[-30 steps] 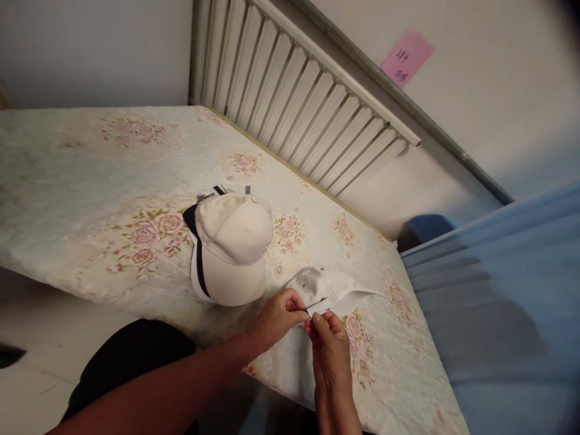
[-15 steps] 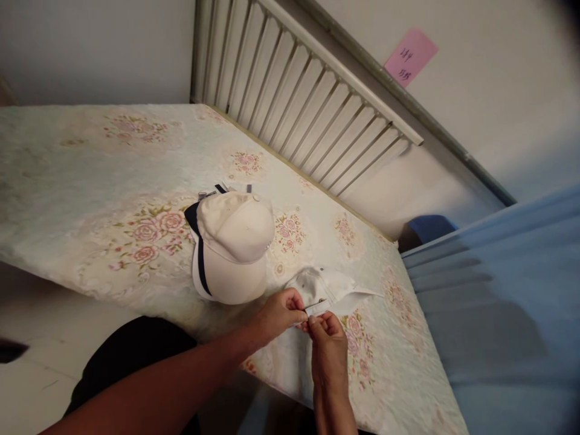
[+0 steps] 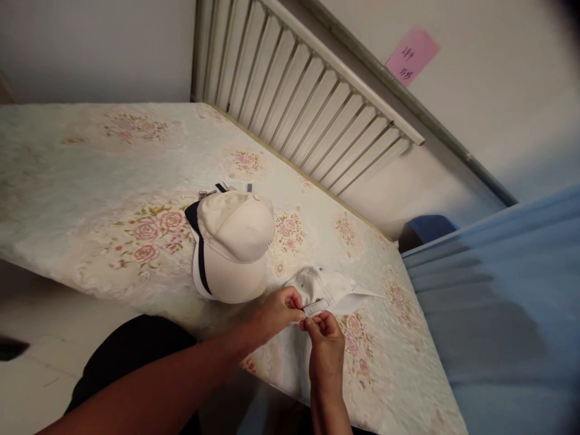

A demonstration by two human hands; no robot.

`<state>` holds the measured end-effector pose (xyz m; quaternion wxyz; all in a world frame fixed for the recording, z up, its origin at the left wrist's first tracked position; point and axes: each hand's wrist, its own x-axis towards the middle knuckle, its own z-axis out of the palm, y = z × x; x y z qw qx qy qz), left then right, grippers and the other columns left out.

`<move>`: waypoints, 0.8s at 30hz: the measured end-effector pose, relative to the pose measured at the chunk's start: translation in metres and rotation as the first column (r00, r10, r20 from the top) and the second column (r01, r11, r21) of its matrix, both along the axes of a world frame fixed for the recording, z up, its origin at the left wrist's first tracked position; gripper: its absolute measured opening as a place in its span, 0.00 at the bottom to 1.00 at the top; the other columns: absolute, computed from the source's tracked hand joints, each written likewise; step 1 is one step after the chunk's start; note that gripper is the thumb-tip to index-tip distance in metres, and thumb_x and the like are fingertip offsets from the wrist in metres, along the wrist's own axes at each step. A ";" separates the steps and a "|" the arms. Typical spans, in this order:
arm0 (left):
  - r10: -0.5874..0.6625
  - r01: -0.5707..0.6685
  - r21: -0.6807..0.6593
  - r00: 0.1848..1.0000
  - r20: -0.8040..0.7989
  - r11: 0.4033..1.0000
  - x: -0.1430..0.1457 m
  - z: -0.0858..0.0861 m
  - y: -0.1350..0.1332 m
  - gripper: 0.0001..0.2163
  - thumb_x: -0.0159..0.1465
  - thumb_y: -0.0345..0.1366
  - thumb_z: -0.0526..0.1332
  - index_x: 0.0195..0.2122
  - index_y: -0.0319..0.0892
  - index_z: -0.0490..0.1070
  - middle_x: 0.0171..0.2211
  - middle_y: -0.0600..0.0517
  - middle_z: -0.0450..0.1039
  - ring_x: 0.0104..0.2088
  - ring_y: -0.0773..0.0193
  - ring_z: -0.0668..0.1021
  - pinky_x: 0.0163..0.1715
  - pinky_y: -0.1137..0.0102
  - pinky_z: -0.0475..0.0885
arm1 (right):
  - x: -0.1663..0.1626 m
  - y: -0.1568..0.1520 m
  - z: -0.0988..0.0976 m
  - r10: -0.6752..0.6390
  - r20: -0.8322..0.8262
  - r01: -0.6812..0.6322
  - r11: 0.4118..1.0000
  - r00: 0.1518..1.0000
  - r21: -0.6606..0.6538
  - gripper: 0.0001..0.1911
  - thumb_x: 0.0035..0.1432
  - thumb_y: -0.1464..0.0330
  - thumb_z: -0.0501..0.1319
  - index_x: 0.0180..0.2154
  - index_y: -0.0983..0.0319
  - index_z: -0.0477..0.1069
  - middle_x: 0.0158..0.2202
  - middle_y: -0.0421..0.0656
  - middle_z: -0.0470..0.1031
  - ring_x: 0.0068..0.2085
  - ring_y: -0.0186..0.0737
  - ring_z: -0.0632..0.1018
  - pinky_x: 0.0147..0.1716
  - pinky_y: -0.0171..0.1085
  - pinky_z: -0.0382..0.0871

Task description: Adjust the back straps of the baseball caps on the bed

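A white cap [image 3: 342, 289] lies on its side on the floral tablecloth, its brim pointing right. At its near edge, a narrow white strap [image 3: 316, 307] with a small metal piece is pinched by both hands. My left hand [image 3: 281, 311] closes thumb and fingers on the strap's left end. Just below and to the right, my right hand [image 3: 325, 338] pinches it too, its fingertips almost touching the left ones. Fingers partly hide where the strap ends. Left of the hands, a stack of caps [image 3: 235, 248] rests with a cream one on top, dark and white brims showing beneath.
The flower-printed cloth [image 3: 149, 157] covers a surface against the wall. A white radiator [image 3: 294, 90] runs along the back. A blue curtain [image 3: 493, 302] hangs at the right, with a dark blue object [image 3: 430, 229] behind it. A pink note [image 3: 413, 54] sticks to the wall.
My right hand has shifted slightly left and the strap's visible part has tilted a little. Both hands keep their pinch; the caps stay in place.
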<state>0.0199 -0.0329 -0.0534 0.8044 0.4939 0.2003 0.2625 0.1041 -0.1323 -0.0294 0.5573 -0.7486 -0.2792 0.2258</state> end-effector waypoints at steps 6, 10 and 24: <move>-0.006 0.007 0.017 0.999 -0.051 1.000 -0.001 0.004 -0.001 0.08 0.47 0.27 0.58 0.27 0.42 0.61 0.20 0.58 0.68 0.25 0.66 0.74 0.26 0.71 0.65 | 0.004 -0.003 -0.004 0.087 -0.176 -0.070 0.992 0.980 0.101 0.11 0.51 0.61 0.64 0.28 0.61 0.69 0.26 0.36 0.71 0.30 0.34 0.70 0.34 0.35 0.63; 0.003 -0.002 0.016 1.000 -0.020 1.000 0.003 -0.001 -0.005 0.08 0.47 0.28 0.60 0.27 0.42 0.61 0.20 0.58 0.67 0.24 0.66 0.74 0.26 0.71 0.67 | 0.005 -0.002 -0.004 0.054 -0.175 -0.045 0.998 0.983 0.054 0.13 0.49 0.60 0.66 0.26 0.62 0.70 0.23 0.36 0.69 0.28 0.34 0.69 0.31 0.34 0.62; 0.009 -0.008 -0.028 0.999 0.037 1.000 0.009 -0.009 -0.009 0.10 0.46 0.27 0.59 0.29 0.43 0.61 0.21 0.60 0.64 0.22 0.68 0.72 0.25 0.71 0.68 | 0.000 0.002 -0.008 0.036 -0.324 0.009 0.990 0.945 0.137 0.11 0.49 0.60 0.67 0.27 0.62 0.72 0.23 0.37 0.72 0.27 0.34 0.69 0.30 0.34 0.63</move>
